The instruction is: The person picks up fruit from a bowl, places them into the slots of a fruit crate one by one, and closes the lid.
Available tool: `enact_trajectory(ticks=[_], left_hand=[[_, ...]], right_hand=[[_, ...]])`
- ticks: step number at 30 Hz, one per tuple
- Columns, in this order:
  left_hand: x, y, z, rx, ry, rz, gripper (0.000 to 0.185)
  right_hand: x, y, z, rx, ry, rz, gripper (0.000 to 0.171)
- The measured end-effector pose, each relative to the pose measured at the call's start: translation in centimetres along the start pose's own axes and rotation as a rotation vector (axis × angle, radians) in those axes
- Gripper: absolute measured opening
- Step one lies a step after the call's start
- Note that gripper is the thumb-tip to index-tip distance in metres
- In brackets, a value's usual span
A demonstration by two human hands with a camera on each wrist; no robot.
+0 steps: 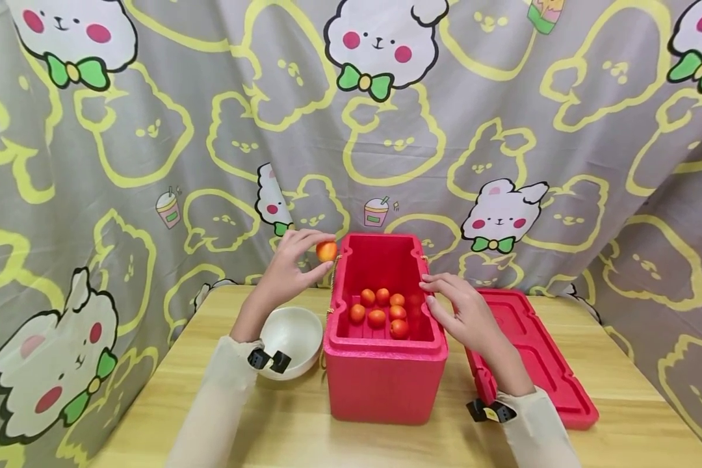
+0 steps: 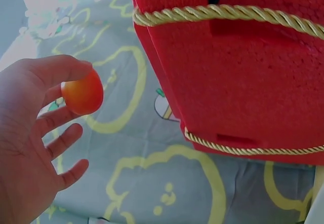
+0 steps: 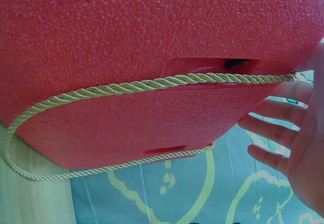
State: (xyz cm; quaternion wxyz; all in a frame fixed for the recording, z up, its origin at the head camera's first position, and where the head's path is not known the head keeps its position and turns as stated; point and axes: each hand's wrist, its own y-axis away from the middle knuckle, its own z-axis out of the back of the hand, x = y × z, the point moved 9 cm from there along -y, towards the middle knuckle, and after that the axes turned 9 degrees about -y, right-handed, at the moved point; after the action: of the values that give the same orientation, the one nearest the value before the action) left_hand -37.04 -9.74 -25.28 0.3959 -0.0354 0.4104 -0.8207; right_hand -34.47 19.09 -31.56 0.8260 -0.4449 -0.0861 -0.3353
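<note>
An open red foam box (image 1: 386, 364) stands on the wooden table with several small orange-red fruits (image 1: 380, 311) on its floor. My left hand (image 1: 295, 266) is raised just left of the box's far left rim and pinches one orange-red fruit (image 1: 326, 251) (image 2: 82, 92) between thumb and fingertips. My right hand (image 1: 459, 305) lies with straight fingers (image 3: 273, 110) against the box's right rim and holds nothing. A gold rope handle (image 3: 147, 85) runs along the box's side.
A white bowl (image 1: 292, 338) sits on the table left of the box, under my left forearm. The red lid (image 1: 538, 364) lies flat to the right of the box. A patterned cloth (image 1: 210, 130) hangs behind and around the table.
</note>
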Motion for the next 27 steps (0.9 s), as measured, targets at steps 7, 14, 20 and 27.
enact_trajectory(ticks=[7,14,20,27], left_hand=[[-1.0,-0.3,-0.7,0.055,0.010,-0.009,0.045],[-2.0,-1.1,-2.3,0.149,-0.005,-0.044,0.046],[-2.4,-1.4,-3.7,0.244,-0.024,-0.051,0.047],[-3.2,-1.4,-4.9,0.299,-0.059,-0.104,0.045]], right_hand=[[0.0,0.1,-0.3,0.014,0.010,-0.002,0.032],[0.1,-0.2,-0.2,0.002,0.012,0.004,0.032],[0.1,-0.2,-0.2,0.004,0.016,-0.008,0.032],[0.3,-0.1,-0.2,0.009,0.012,-0.031,0.030]])
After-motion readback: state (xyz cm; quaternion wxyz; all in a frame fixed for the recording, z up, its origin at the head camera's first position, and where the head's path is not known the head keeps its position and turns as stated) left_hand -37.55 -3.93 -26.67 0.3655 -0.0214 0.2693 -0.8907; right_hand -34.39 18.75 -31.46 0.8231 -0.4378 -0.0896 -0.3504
